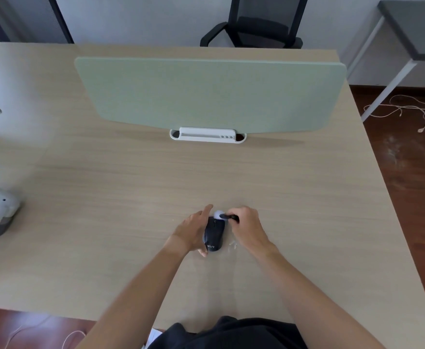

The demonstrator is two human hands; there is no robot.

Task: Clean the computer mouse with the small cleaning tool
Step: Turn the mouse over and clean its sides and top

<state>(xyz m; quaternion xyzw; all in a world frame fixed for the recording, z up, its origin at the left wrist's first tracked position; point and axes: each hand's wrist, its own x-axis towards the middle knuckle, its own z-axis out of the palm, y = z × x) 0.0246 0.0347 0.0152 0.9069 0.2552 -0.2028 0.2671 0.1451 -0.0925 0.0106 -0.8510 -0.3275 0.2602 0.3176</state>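
Seated at a pale wood-grain desk (105, 222), a person steadies a black computer mouse (214, 234) with the left hand (192, 230), whose palm and fingers press along the mouse's left flank while the thumb hooks the near end; that hand is closed around the mouse's side rather than lifted clear of it. Just to the right, the mouse itself lies flat on the desk, near the front edge and almost on the person's midline, with its long axis running away from the body and its lettered tail end closest to the camera. At its far, button end, a small cleaning tool (225, 215) with a pale rounded head and a dark handle lies crosswise to that axis, the head touching or just above the mouse's front; which of the two cannot be told at this size. Farther right, the right hand (246, 226) is clamped on the tool's handle, its fingers curled tight. Judging by this layout, the stroke to come must travel from the far end back toward the body, along the mouse's length, and the right hand is the one placed to make it. A small pale scrap (232, 245) lies on the desk just right of the mouse.
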